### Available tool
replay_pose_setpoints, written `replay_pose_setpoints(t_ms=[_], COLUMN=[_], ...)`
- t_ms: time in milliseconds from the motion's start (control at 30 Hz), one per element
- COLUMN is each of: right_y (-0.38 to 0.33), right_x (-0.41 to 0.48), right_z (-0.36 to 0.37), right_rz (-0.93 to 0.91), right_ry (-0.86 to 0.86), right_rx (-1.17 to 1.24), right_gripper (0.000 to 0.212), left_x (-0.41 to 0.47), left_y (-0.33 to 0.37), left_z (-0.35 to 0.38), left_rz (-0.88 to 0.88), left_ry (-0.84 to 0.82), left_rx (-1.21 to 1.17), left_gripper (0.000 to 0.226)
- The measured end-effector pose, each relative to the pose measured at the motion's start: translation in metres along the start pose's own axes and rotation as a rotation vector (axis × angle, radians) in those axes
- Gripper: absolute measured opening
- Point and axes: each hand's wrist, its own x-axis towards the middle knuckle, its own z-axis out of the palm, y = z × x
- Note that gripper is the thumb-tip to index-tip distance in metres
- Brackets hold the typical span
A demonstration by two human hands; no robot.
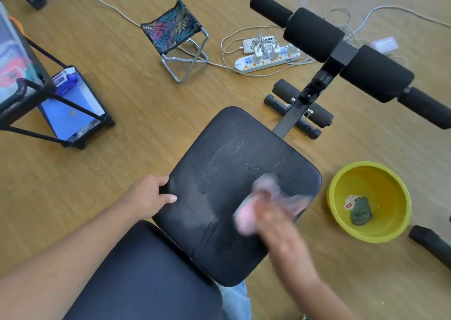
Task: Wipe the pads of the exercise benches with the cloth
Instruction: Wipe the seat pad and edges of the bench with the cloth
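Left hand [151, 195] grips seat pad [234, 153] running lengthwise toward foam rollers [314, 34]; blurred right hand [275, 224] clutches cloth [246, 214].

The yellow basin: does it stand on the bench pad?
No, the basin stands on the floor beside the pad.

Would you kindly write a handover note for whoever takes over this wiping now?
Left hand: grips the left edge of the black padded bench seat.
Right hand: motion-blurred, holds the pale pink cloth on that seat's right side.
Done: damp streaks and droplets across the seat.
Left: the nearer black back pad, possibly the black foam rollers.
Yellow plastic basin with a dark green rag sits on the floor at right.
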Motion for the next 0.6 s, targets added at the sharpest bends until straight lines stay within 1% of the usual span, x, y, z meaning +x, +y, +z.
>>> replay_pose_setpoints(t_ms=[33, 67, 100, 133, 167, 200, 233, 267, 300, 333, 367, 400, 433, 467, 500, 533, 567, 600], right_y=[-0.030, -0.047, -0.046, -0.039, -0.024, 0.001, 0.031, 0.058, 0.073, 0.084, 0.083, 0.074, 0.058, 0.033, 0.005, -0.024, -0.059, -0.090], right_x=[-0.009, -0.015, -0.018, -0.007, 0.008, 0.031, 0.059, 0.079, 0.104, 0.118, 0.126, 0.128, 0.124, 0.117, 0.101, 0.088, 0.067, 0.043], right_z=[0.002, 0.002, 0.003, -0.001, -0.006, -0.012, -0.020, -0.026, -0.033, -0.035, -0.033, -0.026, -0.020, -0.010, 0.005, 0.016, 0.024, 0.032], right_rz=[-0.225, -0.396, -0.583, -0.724, -0.740, -0.704, -0.637, -0.478, -0.205, -0.025, 0.122, 0.296, 0.402, 0.454, 0.419, 0.292, 0.074, -0.150], right_ry=[-0.141, -0.298, -0.422, -0.431, -0.457, -0.449, -0.423, -0.360, -0.291, -0.154, 0.008, 0.099, 0.147, 0.175, 0.185, 0.176, 0.077, -0.107], right_rx=[0.017, -0.015, -0.004, 0.044, 0.108, 0.146, 0.104, 0.027, 0.063, 0.096, 0.111, 0.116, 0.127, 0.149, 0.197, 0.231, 0.221, 0.193], right_gripper=[0.053, 0.047, 0.035, 0.026, 0.020, 0.020, 0.023, 0.029, 0.036, 0.044, 0.058, 0.070, 0.077, 0.080, 0.079, 0.072, 0.061, 0.051], left_x=[0.000, -0.001, -0.001, -0.001, -0.002, -0.001, -0.001, -0.001, -0.001, 0.000, -0.001, -0.002, -0.003, -0.003, -0.004, -0.003, -0.004, -0.004], left_y=[0.000, 0.000, 0.000, 0.000, -0.001, -0.002, -0.002, -0.003, -0.004, -0.005, -0.004, -0.004, -0.004, -0.004, -0.004, -0.004, -0.003, -0.002], left_z=[0.000, 0.000, 0.000, -0.001, -0.001, -0.001, -0.001, -0.001, -0.001, -0.001, -0.001, -0.001, -0.001, -0.001, 0.000, 0.001, 0.001, 0.002], left_rz=[0.002, 0.005, 0.009, 0.010, 0.007, 0.003, -0.001, -0.003, -0.009, -0.011, -0.020, -0.027, -0.038, -0.044, -0.054, -0.056, -0.058, -0.051], left_ry=[-0.002, -0.001, 0.002, 0.005, 0.003, 0.004, 0.002, 0.000, -0.001, 0.001, 0.004, 0.005, 0.007, 0.015, 0.024, 0.034, 0.043, 0.057], left_rx=[-0.004, -0.009, -0.012, -0.017, -0.022, -0.026, -0.024, -0.022, -0.020, -0.025, -0.026, -0.028, -0.027, -0.034, -0.032, -0.027, -0.013, 0.000], left_gripper=[0.042, 0.041, 0.041, 0.042, 0.042, 0.041, 0.041, 0.041, 0.043, 0.045, 0.047, 0.049, 0.051, 0.054, 0.056, 0.057, 0.057, 0.055])
